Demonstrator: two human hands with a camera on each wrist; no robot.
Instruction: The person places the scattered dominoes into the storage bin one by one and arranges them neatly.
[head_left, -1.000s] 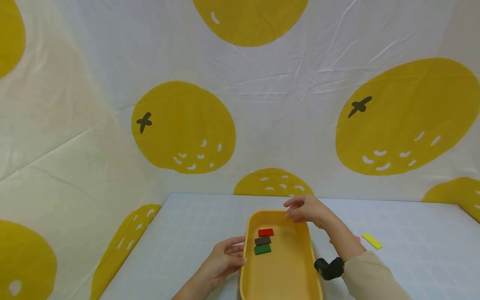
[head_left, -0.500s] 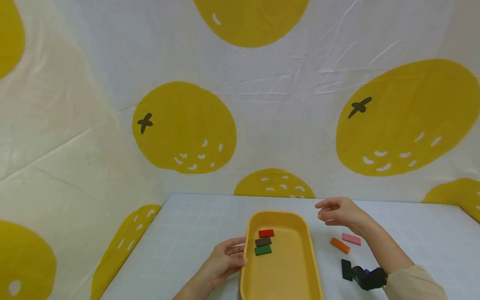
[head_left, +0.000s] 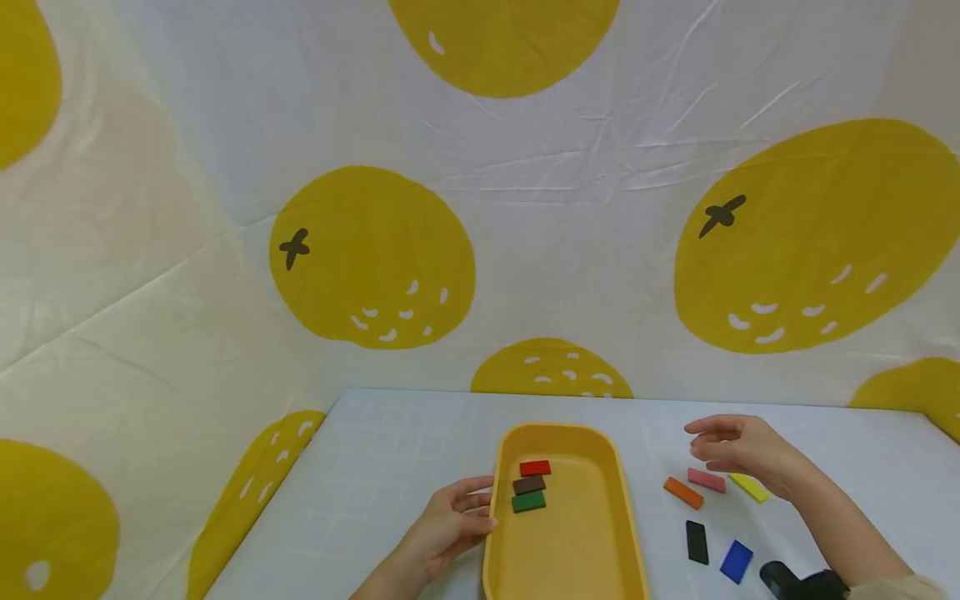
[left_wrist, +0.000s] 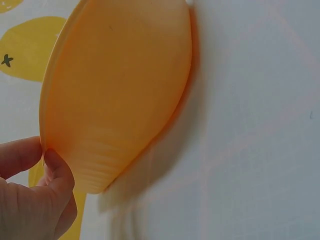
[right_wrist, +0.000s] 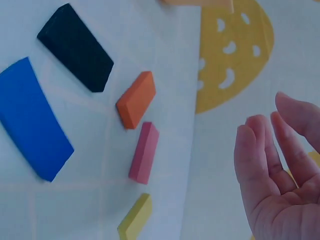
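My left hand (head_left: 447, 527) pinches the left rim of a yellow tray (head_left: 573, 546) between thumb and fingers; the left wrist view shows this grip from outside the wall. Inside the tray lie a red block (head_left: 535, 468), a brown block (head_left: 529, 484) and a green block (head_left: 528, 501), near its left side. To the right, my right hand (head_left: 738, 446) hovers with loosely bent fingers, holding nothing. Closest below it are a pink block (head_left: 707, 480) and a yellow block (head_left: 749, 488). An orange block (head_left: 683, 493), a black block (right_wrist: 76, 48) and a blue block (right_wrist: 35, 120) lie nearby.
A pale table (head_left: 397, 433) with a faint grid carries everything. Behind it and at the left hangs a white cloth (head_left: 570, 250) printed with large yellow fruit. A black strap device (head_left: 802, 583) sits on my right wrist.
My right hand has moved from above the tray's far right corner rightward to the loose blocks, uncovering the black and blue ones. The left hand stays at the tray rim.
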